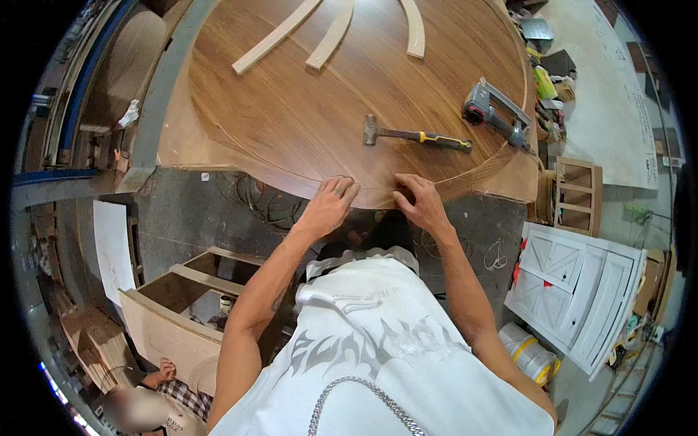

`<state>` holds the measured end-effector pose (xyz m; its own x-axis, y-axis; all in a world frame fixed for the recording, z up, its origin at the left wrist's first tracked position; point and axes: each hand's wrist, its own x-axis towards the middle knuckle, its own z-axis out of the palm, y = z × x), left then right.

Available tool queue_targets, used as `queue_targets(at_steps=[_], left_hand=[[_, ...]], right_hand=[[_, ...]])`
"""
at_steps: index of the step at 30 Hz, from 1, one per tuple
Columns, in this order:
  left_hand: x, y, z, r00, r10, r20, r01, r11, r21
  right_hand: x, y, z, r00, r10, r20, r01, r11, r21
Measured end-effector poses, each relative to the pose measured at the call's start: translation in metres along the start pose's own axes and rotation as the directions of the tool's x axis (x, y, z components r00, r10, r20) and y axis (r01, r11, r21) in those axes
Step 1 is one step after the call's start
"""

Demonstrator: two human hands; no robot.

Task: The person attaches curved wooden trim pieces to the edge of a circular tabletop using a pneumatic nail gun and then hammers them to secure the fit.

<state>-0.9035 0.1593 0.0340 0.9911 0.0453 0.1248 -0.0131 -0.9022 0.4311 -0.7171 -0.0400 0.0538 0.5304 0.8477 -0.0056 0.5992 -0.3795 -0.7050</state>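
Note:
A large round wooden tabletop (291, 116) with brown grain spreads out in front of me. Along its near rim runs a thin, curved wooden edge strip (273, 166). My left hand (331, 205) is closed at this rim, its fingers bent over the strip. A short way to the right, my right hand (423, 202) pinches the same rim between thumb and curled fingers. Just beyond my hands lies a hammer (407, 136) with a black and yellow handle. A nail gun (498, 112) rests on the tabletop at the right.
Three curved wooden strips (280, 35) lie toward the far side. White panelled doors (571, 283) lean at the lower right beside a bucket (529, 352). A wooden cabinet frame (171, 320) stands at the lower left, with another person (167, 396) near it.

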Motion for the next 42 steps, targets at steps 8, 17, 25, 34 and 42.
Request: queue_targets(at_steps=[8,17,25,34,42], left_hand=[[-0.001,-0.007,-0.002,1.000,0.000,0.029,0.002,0.998,-0.069],[-0.015,-0.009,0.002,0.990,-0.134,-0.041,0.130,0.988,-0.082],[-0.012,-0.008,0.006,0.986,-0.151,-0.073,0.143,0.983,-0.112],[-0.015,-0.013,0.011,0.986,-0.128,-0.104,0.111,0.982,-0.154],[-0.017,-0.016,0.017,0.989,-0.114,-0.096,0.099,0.984,-0.146]], right_hand=[[0.040,0.042,-0.042,0.972,0.105,-0.209,-0.074,0.986,0.150],[0.010,-0.011,0.015,0.932,-0.256,0.256,0.306,0.935,-0.180],[0.009,-0.017,0.044,0.962,-0.221,0.158,0.251,0.947,-0.203],[0.011,-0.015,0.053,0.973,-0.208,0.101,0.224,0.954,-0.200],[0.012,-0.013,0.052,0.973,-0.197,0.120,0.217,0.957,-0.193]])
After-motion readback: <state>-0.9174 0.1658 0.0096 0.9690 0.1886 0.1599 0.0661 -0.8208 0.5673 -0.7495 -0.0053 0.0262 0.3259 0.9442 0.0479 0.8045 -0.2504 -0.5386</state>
